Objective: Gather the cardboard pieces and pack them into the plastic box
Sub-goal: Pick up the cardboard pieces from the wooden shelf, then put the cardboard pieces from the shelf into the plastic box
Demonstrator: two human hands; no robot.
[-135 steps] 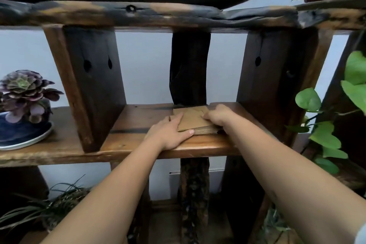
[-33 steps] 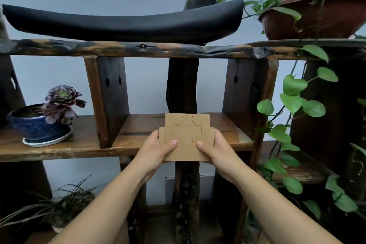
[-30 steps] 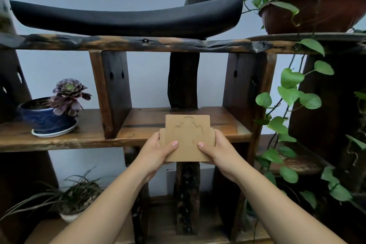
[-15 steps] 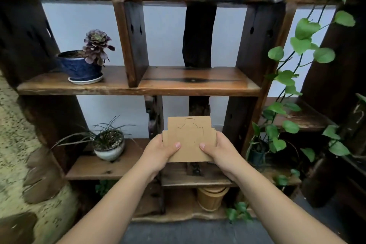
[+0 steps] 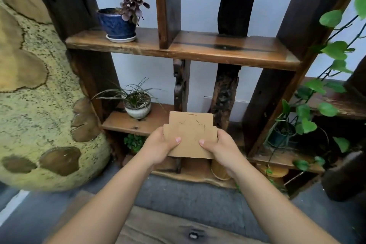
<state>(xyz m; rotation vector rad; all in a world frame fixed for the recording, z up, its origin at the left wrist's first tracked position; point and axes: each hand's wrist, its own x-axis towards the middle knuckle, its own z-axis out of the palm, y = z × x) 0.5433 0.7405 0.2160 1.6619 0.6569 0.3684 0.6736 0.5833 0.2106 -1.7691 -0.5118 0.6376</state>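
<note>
A flat stack of brown cardboard pieces with curved cut lines on its face is held in the air in front of a dark wooden shelf unit. My left hand grips its left edge, thumb on the front. My right hand grips the right edge the same way. No plastic box shows in the head view.
The wooden shelf carries a blue pot with a purple succulent; a white pot with a grassy plant sits lower down. A green vine hangs at right. A yellowish mottled rock bulks at left. A wooden plank lies below.
The stack has come off the middle shelf and away from it, held in both hands. The view has tilted down, so lower shelves, floor and the rock at left now show.
</note>
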